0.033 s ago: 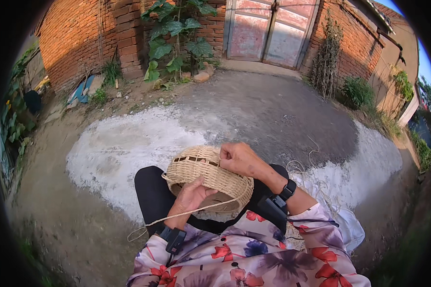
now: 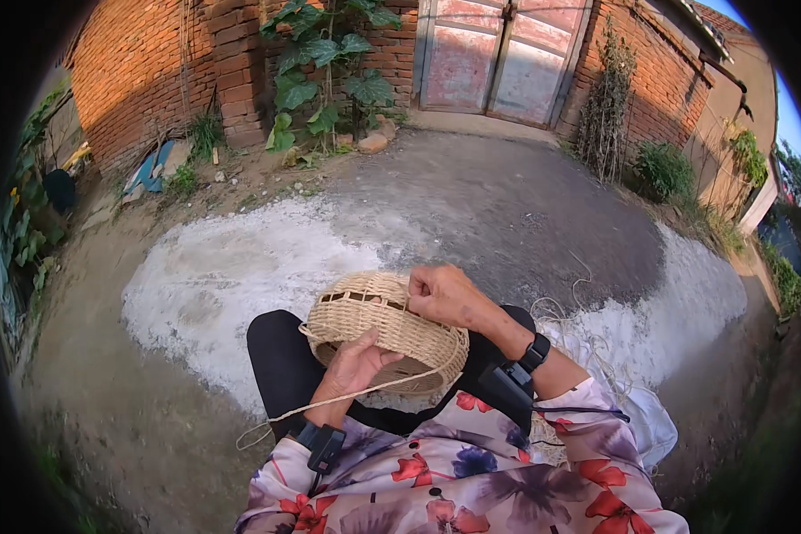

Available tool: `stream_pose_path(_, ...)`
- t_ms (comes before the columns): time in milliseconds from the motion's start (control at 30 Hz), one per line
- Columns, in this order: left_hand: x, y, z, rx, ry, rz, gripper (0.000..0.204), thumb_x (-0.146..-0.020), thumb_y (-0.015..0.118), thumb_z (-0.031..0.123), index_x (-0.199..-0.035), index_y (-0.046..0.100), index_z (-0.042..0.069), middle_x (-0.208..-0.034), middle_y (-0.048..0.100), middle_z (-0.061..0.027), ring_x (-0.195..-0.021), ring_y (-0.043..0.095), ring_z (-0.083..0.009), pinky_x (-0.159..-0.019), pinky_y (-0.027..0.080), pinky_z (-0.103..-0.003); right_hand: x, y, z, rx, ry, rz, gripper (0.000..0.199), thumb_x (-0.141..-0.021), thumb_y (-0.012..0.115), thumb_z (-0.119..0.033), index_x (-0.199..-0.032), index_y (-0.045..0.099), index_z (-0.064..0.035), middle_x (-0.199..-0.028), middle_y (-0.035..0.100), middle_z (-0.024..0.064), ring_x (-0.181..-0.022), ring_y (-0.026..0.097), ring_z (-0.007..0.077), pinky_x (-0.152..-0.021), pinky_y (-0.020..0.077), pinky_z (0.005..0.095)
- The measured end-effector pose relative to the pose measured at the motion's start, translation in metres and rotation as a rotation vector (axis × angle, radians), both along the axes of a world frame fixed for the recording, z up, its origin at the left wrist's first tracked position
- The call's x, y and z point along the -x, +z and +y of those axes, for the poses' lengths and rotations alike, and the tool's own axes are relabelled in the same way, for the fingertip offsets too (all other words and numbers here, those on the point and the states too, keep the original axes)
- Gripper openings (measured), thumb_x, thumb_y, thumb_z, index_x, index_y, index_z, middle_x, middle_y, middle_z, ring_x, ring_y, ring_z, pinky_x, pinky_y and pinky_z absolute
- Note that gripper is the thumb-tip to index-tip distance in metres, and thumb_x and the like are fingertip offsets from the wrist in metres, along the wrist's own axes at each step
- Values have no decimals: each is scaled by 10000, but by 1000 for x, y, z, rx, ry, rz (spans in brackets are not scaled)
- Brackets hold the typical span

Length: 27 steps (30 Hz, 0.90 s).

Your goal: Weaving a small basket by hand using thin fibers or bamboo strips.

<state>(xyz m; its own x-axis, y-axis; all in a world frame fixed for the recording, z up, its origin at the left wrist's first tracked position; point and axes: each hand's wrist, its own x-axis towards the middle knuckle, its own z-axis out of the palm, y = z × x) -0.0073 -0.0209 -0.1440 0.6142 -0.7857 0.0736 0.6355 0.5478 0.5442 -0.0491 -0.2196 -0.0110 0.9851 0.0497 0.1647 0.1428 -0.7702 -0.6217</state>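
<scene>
A pale woven straw basket (image 2: 399, 331) lies tilted over my lap, its round opening facing down toward me. A gap crossed by short upright strands runs along its upper side. My left hand (image 2: 354, 367) grips the basket's near rim, thumb on the outer weave and the other fingers partly hidden inside. At the right end of the gap, my right hand (image 2: 449, 298) is closed in a pinch against the weave; whatever lies between its fingertips is hidden. A thin straw cord (image 2: 329, 402) crosses the opening, passes over my left wrist and ends in a loose loop.
Beside my right leg lie loose straw cords (image 2: 596, 356) and a white sack (image 2: 654, 432). Whitish powdery ground (image 2: 231, 276) spreads ahead, meeting a dark grey patch (image 2: 507, 205). Farther off are a brick wall (image 2: 142, 89), leafy plants (image 2: 325, 62) and a worn metal gate (image 2: 503, 58).
</scene>
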Motion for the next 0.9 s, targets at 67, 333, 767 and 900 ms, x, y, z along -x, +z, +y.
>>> stream_pose_path(67, 0, -4, 3, -22, -12, 18, 541, -972, 524, 136, -1467, 312, 93, -1322, 523, -128, -1151, 573, -260, -873, 560, -404, 0, -3, -5, -5, 55, 43, 131, -800, 608, -124, -817, 616, 5, -659, 605, 106, -591, 578, 165, -558, 460, 325)
stream_pose_path(333, 8, 2, 7, -40, -15, 3, 570, -928, 595, 150, -1435, 344, 87, -1366, 484, -137, -1181, 555, -284, -887, 554, -436, 12, -21, -33, -255, 93, -31, 128, -906, 558, -119, -923, 602, 1, -721, 581, 12, -622, 527, 89, -549, 445, 287)
stream_pose_path(767, 8, 9, 19, -51, 0, 53, 641, -885, 653, 144, -1449, 357, 211, -1398, 461, -95, -1223, 517, -291, -867, 546, -470, 106, -75, -4, -165, -343, 117, 479, -794, 689, -478, -669, 653, -17, -548, 589, 159, -553, 633, 307, -551, 480, 426)
stream_pose_path(900, 9, 8, 16, -30, 8, 57, 613, -900, 621, 123, -1450, 352, 151, -1372, 477, -130, -1193, 547, -309, -873, 560, -463, 107, -90, -6, -386, -394, 84, 324, -823, 698, -311, -724, 635, -9, -585, 622, 120, -548, 642, 212, -519, 498, 357)
